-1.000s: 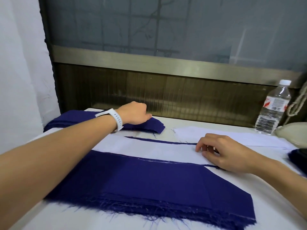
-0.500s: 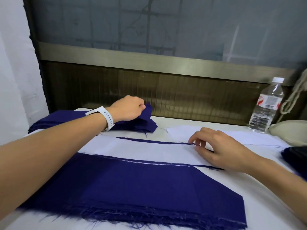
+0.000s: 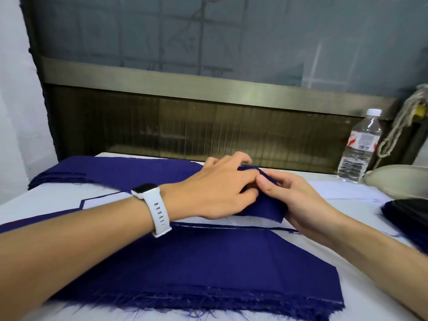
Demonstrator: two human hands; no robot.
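Centrally, over the desk point(image 3: 354, 205), both hands grip one small navy fabric piece point(image 3: 266, 208); the left hand point(image 3: 220, 191), with a white watch, curls over it; the right hand point(image 3: 296, 200) pinches its edge; a large navy panel point(image 3: 231, 262) lies nearer; a water bottle point(image 3: 357, 147) stands far right.

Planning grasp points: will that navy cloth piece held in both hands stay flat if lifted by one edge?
Probably floppy: the navy cloth piece bends and drapes between the left hand and right hand. Likely light, since a thumb-and-finger pinch holds it. Edges may shed threads; the large navy panel in front is frayed.
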